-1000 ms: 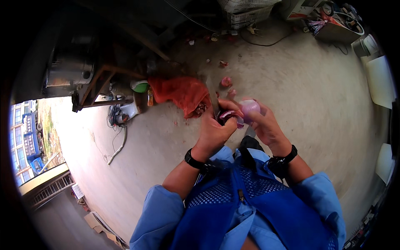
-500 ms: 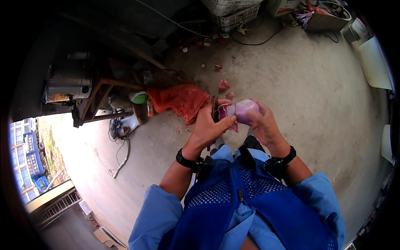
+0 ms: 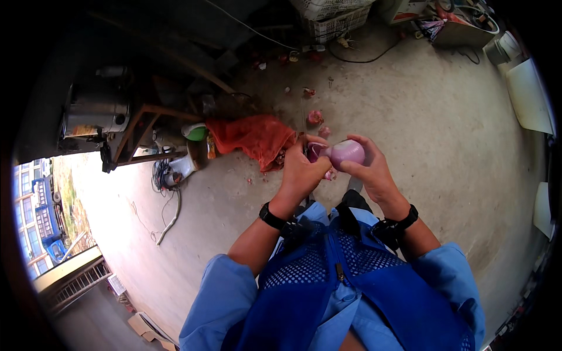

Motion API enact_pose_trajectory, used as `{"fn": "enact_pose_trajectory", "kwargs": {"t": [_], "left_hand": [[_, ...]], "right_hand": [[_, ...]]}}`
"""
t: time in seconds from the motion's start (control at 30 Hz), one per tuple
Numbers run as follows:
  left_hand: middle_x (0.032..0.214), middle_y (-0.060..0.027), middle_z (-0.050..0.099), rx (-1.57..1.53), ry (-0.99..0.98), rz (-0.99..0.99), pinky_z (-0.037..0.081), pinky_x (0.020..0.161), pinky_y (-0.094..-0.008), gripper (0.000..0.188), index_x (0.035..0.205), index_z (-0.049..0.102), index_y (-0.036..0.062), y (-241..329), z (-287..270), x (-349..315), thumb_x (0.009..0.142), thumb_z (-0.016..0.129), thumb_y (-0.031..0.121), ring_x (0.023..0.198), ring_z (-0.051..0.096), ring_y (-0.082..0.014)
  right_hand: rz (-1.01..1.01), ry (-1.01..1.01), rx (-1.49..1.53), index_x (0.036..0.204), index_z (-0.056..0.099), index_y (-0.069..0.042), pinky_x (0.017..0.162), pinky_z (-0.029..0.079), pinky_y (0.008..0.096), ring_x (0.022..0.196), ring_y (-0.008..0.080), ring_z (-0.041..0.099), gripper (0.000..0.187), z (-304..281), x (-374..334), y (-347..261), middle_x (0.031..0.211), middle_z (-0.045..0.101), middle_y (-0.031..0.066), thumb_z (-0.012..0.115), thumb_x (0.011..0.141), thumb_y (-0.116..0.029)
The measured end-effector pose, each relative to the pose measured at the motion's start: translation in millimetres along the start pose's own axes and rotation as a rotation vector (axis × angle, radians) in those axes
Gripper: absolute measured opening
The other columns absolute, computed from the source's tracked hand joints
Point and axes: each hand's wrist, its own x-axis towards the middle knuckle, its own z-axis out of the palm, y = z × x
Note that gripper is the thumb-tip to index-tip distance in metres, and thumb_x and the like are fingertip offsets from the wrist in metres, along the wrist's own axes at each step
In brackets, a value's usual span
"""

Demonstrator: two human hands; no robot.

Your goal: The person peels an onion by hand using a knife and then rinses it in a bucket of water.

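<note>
A red onion [image 3: 349, 155], pale purple and shiny where bare, is gripped in my right hand [image 3: 379, 176], with fingers over its far side and the thumb on its near side. My left hand [image 3: 300, 174] is closed beside it, its thumb and fingers pinching a darker strip of onion peel [image 3: 317, 152] that still joins the onion's left end. A thin knife blade [image 3: 304, 120] sticks out past the left fingers; its handle is hidden by that hand. Just beyond the hands, peel scraps [image 3: 315, 117] lie on the concrete floor.
Left of my hands a red mesh sack [image 3: 252, 139] lies on the floor, near a wooden frame [image 3: 146, 111] with a metal pot [image 3: 96, 114]. White plastic crates [image 3: 336, 26] stand at the back. A bucket [image 3: 502, 48] is at the far right. A hose [image 3: 170, 228] and cables trail on the left.
The peel between my hands has pulled leftward off the onion, and less of it hangs loose. My right hand has turned the onion slightly, and the knife blade is now seen more edge-on.
</note>
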Motion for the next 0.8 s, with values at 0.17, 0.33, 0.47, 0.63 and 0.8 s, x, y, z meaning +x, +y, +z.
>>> {"fn": "enact_pose_trajectory", "kwargs": {"t": [0.17, 0.33, 0.47, 0.63, 0.8], "left_hand": [[0.081, -0.0066, 0.064, -0.287, -0.015, -0.136, 0.045, 0.052, -0.0225, 0.029, 0.108, 0.059, 0.0005, -5.4, -13.2, 5.3, 0.078, 0.061, 0.001, 0.061, 0.059, -0.0099], [0.079, -0.0067, 0.064, -0.177, 0.067, -0.120, 0.045, 0.051, -0.0225, 0.028, 0.108, 0.058, -0.0005, -21.4, -23.7, 8.9, 0.080, 0.060, 0.003, 0.060, 0.059, -0.0101], [0.081, -0.0056, 0.064, -0.161, -0.015, -0.139, 0.045, 0.051, -0.0228, 0.032, 0.111, 0.058, -0.0006, -9.3, -15.3, 9.6, 0.082, 0.065, 0.007, 0.061, 0.060, -0.0100], [0.090, -0.0060, 0.065, -0.130, -0.170, -0.203, 0.051, 0.061, -0.0245, 0.041, 0.118, 0.059, -0.0007, 6.7, -20.6, 2.7, 0.082, 0.072, 0.015, 0.072, 0.063, -0.0116], [0.099, -0.0090, 0.064, 0.021, -0.192, -0.064, 0.055, 0.071, -0.0271, 0.043, 0.119, 0.058, -0.0032, 5.8, -17.8, -1.2, 0.081, 0.069, 0.012, 0.081, 0.065, -0.0137]], "right_hand": [[0.093, -0.099, 0.369, 0.133, 0.048, 0.001, 0.101, 0.050, 0.0394, 0.117, 0.0233, 0.060, 0.060, -5.5, 2.7, 3.4, 0.129, 0.058, 0.0150, 0.073, 0.086, -0.027], [0.154, -0.183, 0.476, 0.133, 0.048, 0.001, 0.105, 0.048, 0.0429, 0.118, 0.0247, 0.060, 0.062, 4.2, -1.0, -3.0, 0.131, 0.058, 0.0161, 0.065, 0.091, -0.040], [0.163, -0.129, 0.455, 0.132, 0.049, 0.001, 0.104, 0.049, 0.0409, 0.116, 0.0234, 0.061, 0.060, 5.9, -0.2, -0.4, 0.128, 0.059, 0.0145, 0.070, 0.089, -0.035], [0.099, -0.009, 0.283, 0.128, 0.051, 0.001, 0.099, 0.050, 0.0368, 0.111, 0.0203, 0.062, 0.057, 1.6, -0.4, 7.8, 0.122, 0.061, 0.0121, 0.077, 0.085, -0.026], [-0.014, 0.040, 0.136, 0.125, 0.051, 0.002, 0.095, 0.051, 0.0337, 0.108, 0.0180, 0.061, 0.057, 8.3, -5.5, 6.1, 0.119, 0.061, 0.0120, 0.081, 0.082, -0.021]]}}
